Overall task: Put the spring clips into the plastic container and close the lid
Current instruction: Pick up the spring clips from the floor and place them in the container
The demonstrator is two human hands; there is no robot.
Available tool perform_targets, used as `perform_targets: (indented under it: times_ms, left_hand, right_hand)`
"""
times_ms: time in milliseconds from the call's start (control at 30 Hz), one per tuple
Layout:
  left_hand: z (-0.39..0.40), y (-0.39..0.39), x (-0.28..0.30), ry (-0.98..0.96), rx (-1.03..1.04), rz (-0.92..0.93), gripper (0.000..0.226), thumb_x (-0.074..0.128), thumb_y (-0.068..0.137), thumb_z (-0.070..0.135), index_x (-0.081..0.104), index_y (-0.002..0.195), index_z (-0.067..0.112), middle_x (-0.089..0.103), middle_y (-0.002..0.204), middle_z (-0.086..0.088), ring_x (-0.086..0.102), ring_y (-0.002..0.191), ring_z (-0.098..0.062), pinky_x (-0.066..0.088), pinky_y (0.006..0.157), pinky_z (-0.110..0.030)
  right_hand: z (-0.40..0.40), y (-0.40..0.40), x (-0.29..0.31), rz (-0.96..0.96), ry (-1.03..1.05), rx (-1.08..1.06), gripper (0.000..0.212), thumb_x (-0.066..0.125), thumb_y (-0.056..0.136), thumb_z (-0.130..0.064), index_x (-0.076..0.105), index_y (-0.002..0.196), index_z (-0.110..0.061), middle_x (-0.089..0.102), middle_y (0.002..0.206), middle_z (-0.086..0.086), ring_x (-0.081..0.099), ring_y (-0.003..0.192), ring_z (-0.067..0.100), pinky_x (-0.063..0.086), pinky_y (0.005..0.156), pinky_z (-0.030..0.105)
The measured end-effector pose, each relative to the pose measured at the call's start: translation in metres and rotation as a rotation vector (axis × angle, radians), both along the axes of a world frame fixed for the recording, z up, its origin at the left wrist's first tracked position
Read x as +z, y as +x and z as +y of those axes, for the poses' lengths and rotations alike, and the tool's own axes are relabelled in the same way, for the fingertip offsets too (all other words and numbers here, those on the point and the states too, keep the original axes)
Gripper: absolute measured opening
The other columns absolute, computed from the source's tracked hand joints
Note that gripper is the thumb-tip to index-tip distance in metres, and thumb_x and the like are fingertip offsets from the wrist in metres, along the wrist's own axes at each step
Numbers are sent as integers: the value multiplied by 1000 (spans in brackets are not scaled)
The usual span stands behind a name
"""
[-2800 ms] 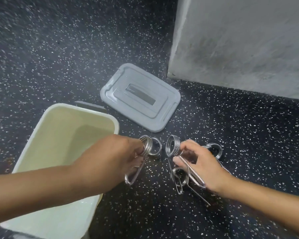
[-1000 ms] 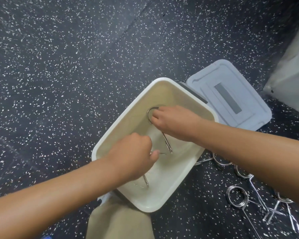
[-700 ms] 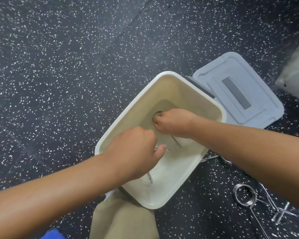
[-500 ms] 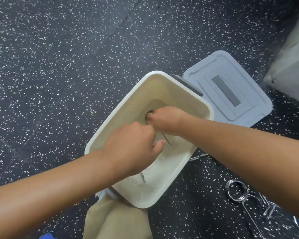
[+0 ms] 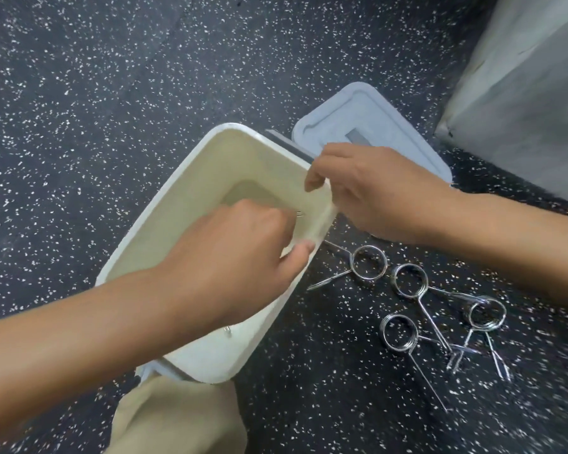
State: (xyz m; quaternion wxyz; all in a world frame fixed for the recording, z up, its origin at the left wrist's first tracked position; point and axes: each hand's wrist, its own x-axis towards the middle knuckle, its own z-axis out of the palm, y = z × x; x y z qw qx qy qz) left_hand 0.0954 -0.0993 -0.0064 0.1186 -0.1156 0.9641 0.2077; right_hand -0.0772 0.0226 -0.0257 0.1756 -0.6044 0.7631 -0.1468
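Four spring clips are seen loose on the floor [image 5: 79, 93], well right of the plastic container [image 5: 191, 178]: one clip [image 5: 369, 267] nearest the container's right wall, a second [image 5: 410, 280] just beside it, a third [image 5: 398, 334] nearer the camera, a fourth [image 5: 486, 317] farthest right, its prongs crossing those of its neighbours. All four lie below the right forearm and apart from both hands.

The left hand [image 5: 230, 257] is lowered inside the container, fingers curled inward, thumb resting against the right wall's inner face. A glint of wire [image 5: 298, 213] is noted just beyond its knuckles and another [image 5: 227, 330] under the wrist; probably clips already inside, though blur prevents certainty, and whether the hand grips anything cannot be told.

The right hand [image 5: 371, 191] is held over the container's far right corner, fingers bent loosely downward; nothing is seen in it.

The grey lid [image 5: 358, 116] lies off the container, flat on the floor just behind it, partly covered by the right hand.

The floor is dark with white speckles. A pale grey block [image 5: 522, 86] stands at upper right. A tan trouser leg [image 5: 174, 417] shows below the container.
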Motion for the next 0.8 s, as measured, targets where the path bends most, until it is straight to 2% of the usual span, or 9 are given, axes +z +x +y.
perform_targets:
  times_ms: [133,267,400,500,567,667,733,800]
  left_hand:
    - [23,-17,5,88,-73,19,39,39,95,57,58,84,26,60,72,7,59,67,-20,50,63,-39]
    - [50,-28,1,138,-188,-10,33,42,97,52,57,85,25,59,79,7,58,75,-17,50,69,-41]
    - [73,-43,-27,64,-301,-27,24,44,100,37,55,87,20,58,83,2,59,78,-25,51,69,-44]
    - [86,-58,-54,-36,-386,-37,15,50,99,21,45,84,22,51,81,2,59,72,-27,49,59,-41]
    - [90,-67,-70,-55,-434,-45,15,53,97,16,45,86,24,48,81,4,57,70,-25,47,55,-38]
    - [97,-79,-91,-78,-482,-106,14,53,96,11,59,102,23,46,82,5,51,67,-19,42,53,-34]
    - [100,-83,-102,-144,-522,-152,21,54,94,8,61,110,21,42,82,5,45,65,-17,30,48,-30]
    - [103,-85,-110,-205,-566,-151,27,57,93,8,62,114,23,43,85,3,47,69,-19,31,49,-30]
  right_hand:
    - [68,-12,5,-79,88,-175,31,52,89,0,63,108,-22,55,97,-15,50,79,4,43,74,31]
    - [132,-16,-13,-147,152,-330,30,57,86,0,66,104,-23,64,96,-13,57,80,3,48,77,26]
    - [184,-16,-43,-200,250,-448,28,58,90,-6,66,106,-26,66,101,-13,63,87,8,54,82,36]
    - [209,-16,-62,-163,308,-423,28,56,91,-10,63,114,-27,62,109,-13,61,95,10,52,87,35]
    - [217,-14,-72,-41,343,-326,28,57,92,-14,59,118,-26,61,111,-9,60,98,15,53,83,38]
    - [223,-12,-86,150,357,-161,28,63,92,-20,57,119,-21,60,107,-1,59,86,23,55,68,40]
    - [222,-10,-95,177,407,-84,29,66,91,-23,56,118,-19,59,105,3,58,81,26,54,65,41]
    - [218,-10,-104,213,415,-42,29,68,88,-19,56,115,-19,57,102,4,57,76,26,51,62,40]
